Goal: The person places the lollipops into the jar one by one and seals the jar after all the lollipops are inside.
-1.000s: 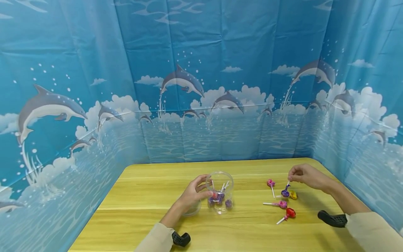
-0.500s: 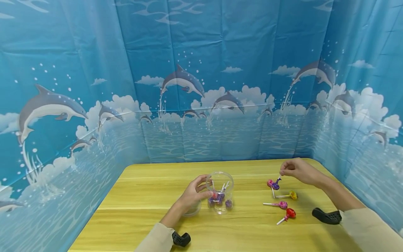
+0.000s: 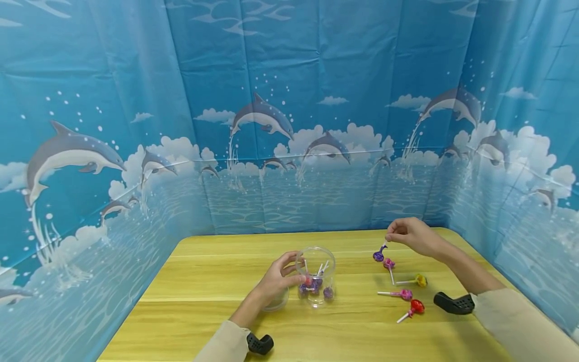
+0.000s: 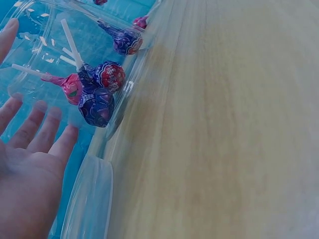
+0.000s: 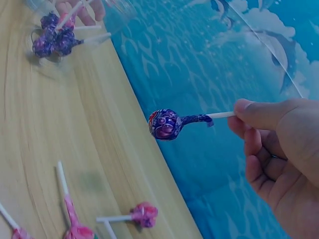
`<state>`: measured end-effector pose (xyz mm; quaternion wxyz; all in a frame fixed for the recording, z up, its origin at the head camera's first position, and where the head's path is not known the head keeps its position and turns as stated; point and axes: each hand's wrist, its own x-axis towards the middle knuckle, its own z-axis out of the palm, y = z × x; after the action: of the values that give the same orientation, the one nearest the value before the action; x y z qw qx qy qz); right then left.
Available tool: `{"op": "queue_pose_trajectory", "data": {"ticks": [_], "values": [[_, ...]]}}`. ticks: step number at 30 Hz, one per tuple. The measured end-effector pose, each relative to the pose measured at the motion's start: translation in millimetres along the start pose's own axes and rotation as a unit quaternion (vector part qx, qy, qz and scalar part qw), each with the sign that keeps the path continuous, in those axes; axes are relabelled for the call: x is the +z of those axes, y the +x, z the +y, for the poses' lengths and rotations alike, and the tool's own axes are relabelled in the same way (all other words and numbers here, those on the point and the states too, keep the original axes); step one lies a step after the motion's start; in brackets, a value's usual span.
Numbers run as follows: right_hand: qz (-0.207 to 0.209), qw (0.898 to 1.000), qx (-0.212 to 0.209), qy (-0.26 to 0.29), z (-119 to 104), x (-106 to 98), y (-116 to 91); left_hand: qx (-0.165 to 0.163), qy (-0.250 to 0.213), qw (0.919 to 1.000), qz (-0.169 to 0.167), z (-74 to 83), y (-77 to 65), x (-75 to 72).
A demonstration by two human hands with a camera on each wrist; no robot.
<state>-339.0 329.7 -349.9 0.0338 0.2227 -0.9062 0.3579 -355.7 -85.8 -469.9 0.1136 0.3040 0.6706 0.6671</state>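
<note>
My right hand (image 3: pixel 415 236) pinches the white stick of a purple-wrapped lollipop (image 3: pixel 378 256) between thumb and fingertips. The candy end hangs down above the table, just left of a pink lollipop (image 3: pixel 389 263). My left hand (image 3: pixel 274 279) holds the left side of a clear plastic jar (image 3: pixel 316 302), thumb in front and fingers behind. Inside the jar, several lollipops (image 4: pixel 97 102) in purple and pink-red wrappers lean with their sticks upward. In the right wrist view, the held lollipop (image 5: pixel 165 124) points toward the jar.
On the right of the yellow wooden table (image 3: pixel 203 281) lie a yellow lollipop (image 3: pixel 421 280), another pink one (image 3: pixel 406 294) and a red one (image 3: pixel 416 306). A clear round lid (image 3: pixel 278 302) lies beside the jar, partly behind the left forearm. A dolphin-print curtain (image 3: pixel 289 201) encloses the table.
My right hand has lifted the purple lollipop away from the yellow one and carried it left, past the far pink lollipop. The left hand and the jar stay where they were.
</note>
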Motion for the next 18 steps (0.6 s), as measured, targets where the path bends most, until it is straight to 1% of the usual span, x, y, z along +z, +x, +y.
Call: {"op": "queue_pose_trajectory", "data": {"ticks": [8, 14, 18], "values": [[0.003, 0.999, -0.034, 0.023, -27.1, 11.9, 16.2, 0.002, 0.0, 1.0, 0.0, 2.3, -0.7, 0.5], [0.012, 0.998, -0.045, 0.041, -49.5, 23.3, 31.5, 0.006, 0.0, 1.0, 0.0, 1.3, -0.6, 0.2], [0.008, 0.997, -0.056, 0.053, -62.3, 32.8, 41.2, 0.005, 0.0, 1.0, 0.0, 1.7, -0.7, 0.6]]}}
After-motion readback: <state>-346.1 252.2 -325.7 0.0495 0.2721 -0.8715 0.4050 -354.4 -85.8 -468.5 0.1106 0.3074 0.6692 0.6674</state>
